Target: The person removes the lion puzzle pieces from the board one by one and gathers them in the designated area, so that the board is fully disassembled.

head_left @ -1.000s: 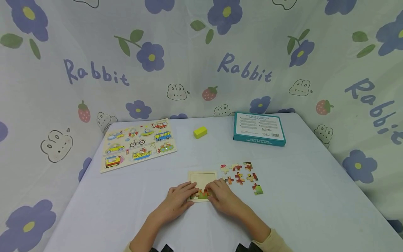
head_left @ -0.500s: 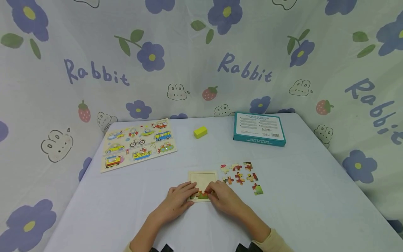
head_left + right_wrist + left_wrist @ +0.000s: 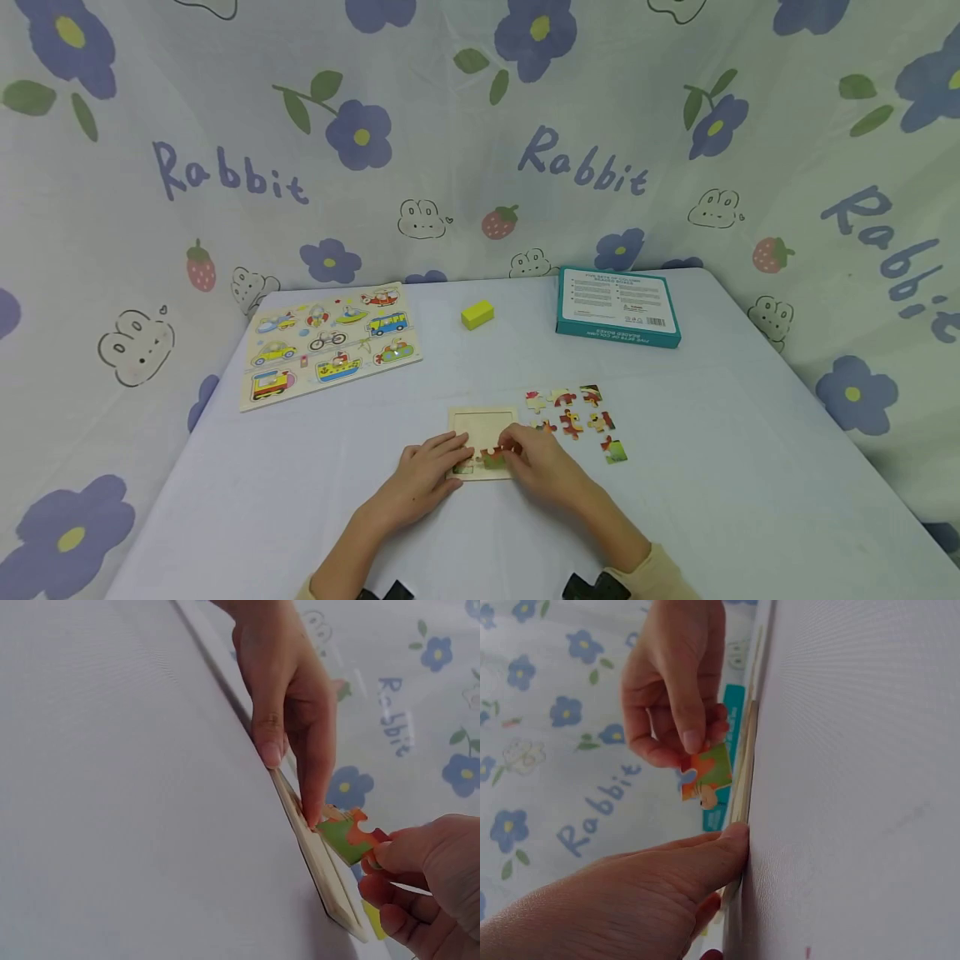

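My right hand (image 3: 546, 467) pinches a green-and-orange jigsaw piece (image 3: 347, 836) between thumb and fingers. The piece is raised and tilted over the near part of a shallow wooden puzzle tray (image 3: 480, 421). My left hand (image 3: 426, 477) rests on the tray's left side, its fingers fairly straight over the surface and its thumb at the near edge. A small greenish patch shows in the tray's near left corner; what it is, I cannot tell. Loose jigsaw pieces (image 3: 572, 424) lie to the right of the tray, one partly behind my right hand.
A wooden vehicle puzzle board (image 3: 330, 343) lies at the back left of the white table (image 3: 720, 467). A yellow block (image 3: 477, 315) stands at the back middle. Right of it lies a flat teal box (image 3: 618, 307). A printed curtain (image 3: 450, 167) hangs behind.
My right hand has lifted the jigsaw piece from the tray's near row and shifted slightly right, tilting it. Bare wood now shows there. My left hand has stayed in place.
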`<state>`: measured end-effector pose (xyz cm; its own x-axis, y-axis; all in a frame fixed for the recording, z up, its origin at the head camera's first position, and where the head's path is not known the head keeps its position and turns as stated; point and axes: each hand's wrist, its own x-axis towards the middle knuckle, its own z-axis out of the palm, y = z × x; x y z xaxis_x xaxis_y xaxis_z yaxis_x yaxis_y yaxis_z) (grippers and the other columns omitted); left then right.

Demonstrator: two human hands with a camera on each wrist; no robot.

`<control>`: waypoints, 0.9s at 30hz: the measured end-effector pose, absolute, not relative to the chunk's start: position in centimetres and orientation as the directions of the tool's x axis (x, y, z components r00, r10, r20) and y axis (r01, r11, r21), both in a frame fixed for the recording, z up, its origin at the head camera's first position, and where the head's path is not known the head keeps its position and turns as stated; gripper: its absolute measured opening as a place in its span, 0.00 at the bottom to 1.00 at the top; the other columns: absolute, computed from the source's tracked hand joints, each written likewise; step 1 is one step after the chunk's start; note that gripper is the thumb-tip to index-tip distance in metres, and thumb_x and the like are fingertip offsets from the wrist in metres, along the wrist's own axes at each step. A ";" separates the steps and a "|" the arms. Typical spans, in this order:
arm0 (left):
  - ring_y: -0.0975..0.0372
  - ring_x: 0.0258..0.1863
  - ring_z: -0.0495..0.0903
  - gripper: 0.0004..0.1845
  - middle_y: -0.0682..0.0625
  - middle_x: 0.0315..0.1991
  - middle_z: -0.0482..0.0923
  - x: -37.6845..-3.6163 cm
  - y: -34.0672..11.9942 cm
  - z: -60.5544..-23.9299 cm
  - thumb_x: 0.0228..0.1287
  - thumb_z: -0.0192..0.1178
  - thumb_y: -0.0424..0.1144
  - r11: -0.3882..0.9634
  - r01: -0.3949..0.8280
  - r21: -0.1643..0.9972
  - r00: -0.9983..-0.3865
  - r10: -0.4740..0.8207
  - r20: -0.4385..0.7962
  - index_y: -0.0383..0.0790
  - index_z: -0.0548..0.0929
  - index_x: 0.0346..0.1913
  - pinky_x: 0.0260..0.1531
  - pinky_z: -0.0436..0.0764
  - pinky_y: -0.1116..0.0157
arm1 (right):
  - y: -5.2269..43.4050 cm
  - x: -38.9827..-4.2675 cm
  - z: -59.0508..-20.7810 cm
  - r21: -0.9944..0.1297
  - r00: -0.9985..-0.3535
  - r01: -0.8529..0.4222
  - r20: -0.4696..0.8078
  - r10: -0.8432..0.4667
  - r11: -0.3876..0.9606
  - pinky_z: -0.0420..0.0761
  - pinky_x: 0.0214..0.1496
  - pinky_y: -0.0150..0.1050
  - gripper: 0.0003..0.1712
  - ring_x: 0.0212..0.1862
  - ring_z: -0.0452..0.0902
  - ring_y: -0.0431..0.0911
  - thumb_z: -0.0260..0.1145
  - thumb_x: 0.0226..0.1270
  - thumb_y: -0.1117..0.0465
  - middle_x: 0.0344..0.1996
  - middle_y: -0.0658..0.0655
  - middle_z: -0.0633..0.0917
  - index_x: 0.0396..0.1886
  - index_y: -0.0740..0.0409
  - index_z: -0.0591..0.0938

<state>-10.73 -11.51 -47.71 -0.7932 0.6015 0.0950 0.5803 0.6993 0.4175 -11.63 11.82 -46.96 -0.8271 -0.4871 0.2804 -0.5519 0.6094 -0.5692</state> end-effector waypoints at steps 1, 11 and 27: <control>0.58 0.64 0.57 0.24 0.52 0.64 0.62 -10.7 -11.5 -47.7 0.60 0.55 0.46 0.700 0.580 0.416 -0.793 0.601 0.094 0.49 0.69 0.60 0.45 0.60 0.56 | 11.9 -11.7 -46.9 -0.582 -0.828 -0.548 0.279 -0.486 0.600 0.73 0.33 0.27 0.07 0.30 0.70 0.33 0.61 0.58 0.65 0.28 0.45 0.78 0.36 0.52 0.75; 0.59 0.64 0.56 0.24 0.52 0.64 0.61 -10.7 -11.5 -47.5 0.60 0.55 0.46 0.697 0.578 0.425 -0.792 0.605 0.085 0.49 0.69 0.60 0.45 0.60 0.56 | 13.4 -12.1 -46.2 -0.592 -0.854 -0.501 0.219 -0.472 0.631 0.73 0.31 0.27 0.10 0.28 0.69 0.33 0.61 0.56 0.67 0.25 0.43 0.76 0.39 0.54 0.76; 0.58 0.64 0.58 0.24 0.52 0.64 0.62 -10.7 -11.5 -47.7 0.59 0.56 0.45 0.691 0.597 0.408 -0.784 0.610 0.113 0.49 0.69 0.60 0.44 0.60 0.56 | 16.7 -12.8 -45.5 -0.567 -0.913 -0.383 0.112 -0.393 0.729 0.70 0.29 0.28 0.10 0.27 0.67 0.35 0.61 0.54 0.68 0.22 0.41 0.75 0.35 0.51 0.78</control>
